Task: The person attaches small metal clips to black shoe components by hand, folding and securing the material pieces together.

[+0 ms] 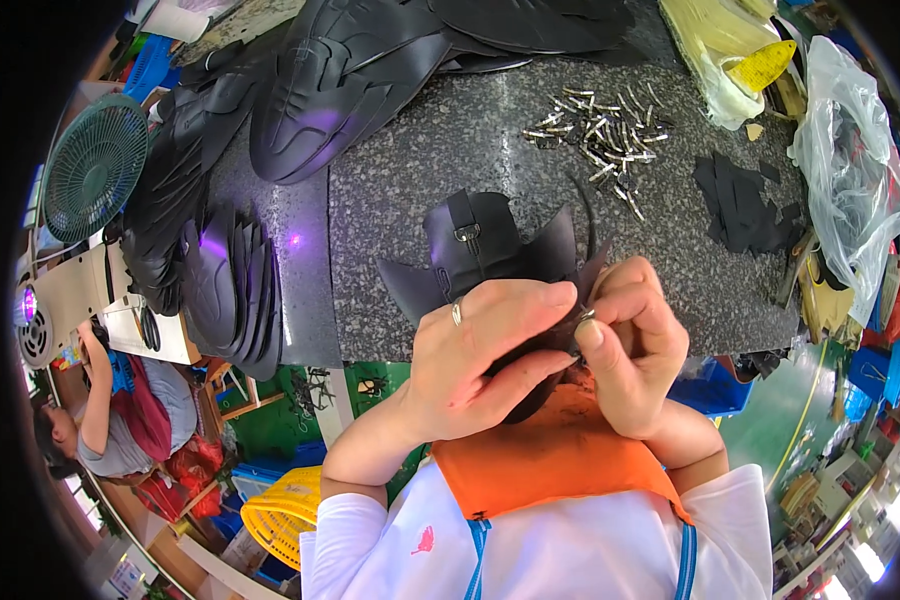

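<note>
My left hand (485, 350) is closed on a black leather shoe upper (480, 225) held at the near edge of the speckled table (420, 140). A strap with a silver buckle (467, 233) lies across the upper's far part. With thumb and forefinger, my right hand (632, 345) pinches a small metal buckle (586, 314) on the upper's right side, close to the left fingertips. From there a thin black strap (586, 205) curves up and away. Beyond the hands lies a loose pile of small silver buckles with short dark straps (605, 130).
Stacked black leather pieces (340, 80) cover the far left, with another stack (232, 290) nearer. Black scraps (745, 200) and a clear plastic bag (850, 150) sit on the right. A green fan (95, 165) stands left; another person (155, 400) works beyond a yellow basket (285, 515).
</note>
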`<state>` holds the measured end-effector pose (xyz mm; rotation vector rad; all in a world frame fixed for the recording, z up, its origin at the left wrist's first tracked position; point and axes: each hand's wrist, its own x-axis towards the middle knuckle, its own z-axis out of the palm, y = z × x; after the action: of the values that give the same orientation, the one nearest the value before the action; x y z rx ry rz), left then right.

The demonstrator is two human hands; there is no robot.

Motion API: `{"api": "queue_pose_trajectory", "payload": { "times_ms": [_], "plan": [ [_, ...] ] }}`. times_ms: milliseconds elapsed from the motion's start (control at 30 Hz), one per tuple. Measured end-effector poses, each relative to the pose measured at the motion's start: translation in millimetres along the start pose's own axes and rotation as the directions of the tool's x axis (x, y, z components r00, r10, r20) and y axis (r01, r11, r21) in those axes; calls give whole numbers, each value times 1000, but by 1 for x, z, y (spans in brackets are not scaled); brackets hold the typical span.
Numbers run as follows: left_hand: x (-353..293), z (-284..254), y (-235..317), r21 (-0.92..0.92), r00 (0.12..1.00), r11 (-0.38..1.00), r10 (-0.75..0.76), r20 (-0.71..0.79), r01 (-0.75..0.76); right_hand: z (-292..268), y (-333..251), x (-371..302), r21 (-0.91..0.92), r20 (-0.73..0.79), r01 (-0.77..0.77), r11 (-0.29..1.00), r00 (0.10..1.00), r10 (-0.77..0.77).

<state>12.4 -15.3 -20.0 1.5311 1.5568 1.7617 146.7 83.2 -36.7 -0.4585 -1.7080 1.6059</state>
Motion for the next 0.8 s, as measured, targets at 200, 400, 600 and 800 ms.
{"api": "queue_pose_trajectory", "payload": {
  "times_ms": [200,400,600,800],
  "plan": [
    [-6,-8,-13,-136,998,991,16,61,-7,-6,0,14,-44,78,-63,997,995,66],
    [6,-4,0,-450,899,798,-437,28,402,-20,-4,35,-92,201,-12,996,979,31],
    [-1,-8,2,-272,813,768,-570,120,579,-16,-7,33,-117,145,-137,984,978,153],
    [-4,-16,-4,-265,850,815,-447,280,516,-19,-12,39,60,280,-388,920,891,358]
  ]
}}
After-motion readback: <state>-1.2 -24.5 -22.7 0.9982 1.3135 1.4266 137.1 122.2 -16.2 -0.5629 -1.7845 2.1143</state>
